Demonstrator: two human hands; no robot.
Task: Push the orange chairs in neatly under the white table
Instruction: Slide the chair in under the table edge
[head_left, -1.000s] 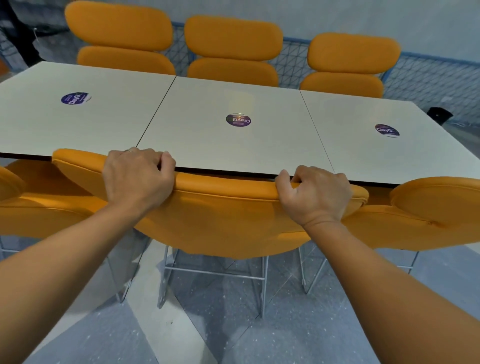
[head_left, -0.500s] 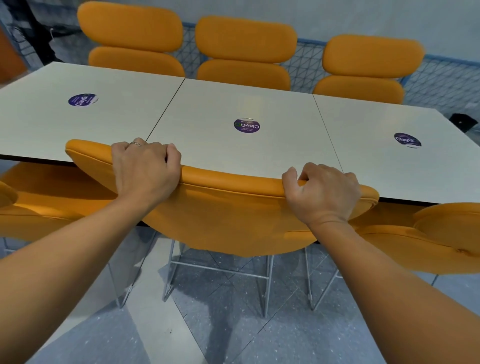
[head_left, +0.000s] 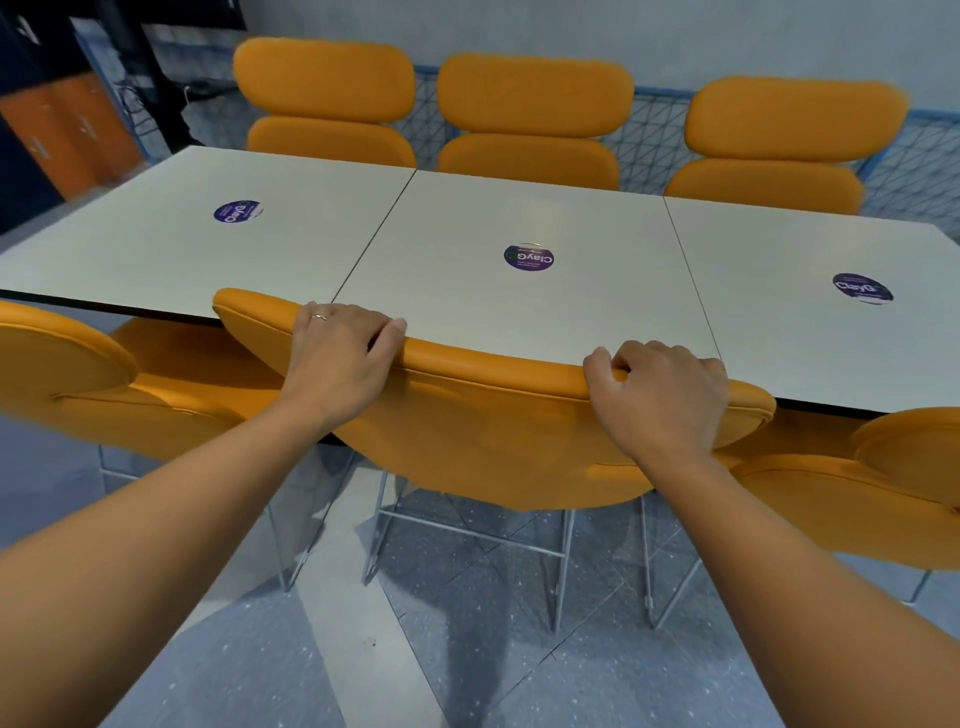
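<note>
An orange chair stands right in front of me with the top of its backrest against the near edge of the white table. My left hand grips the backrest's top edge on the left, fingers curled over it. My right hand grips the same edge on the right. Two more orange chairs flank it: one at the left and one at the right, both tucked at the table's near side.
Three orange chairs line the table's far side in front of a blue mesh fence. Round purple stickers lie on the tabletop. Metal chair legs stand on the grey speckled floor below me.
The middle chair's backrest has slid forward over the table's near edge, both hands keeping their grip. The view has shifted left and up.
</note>
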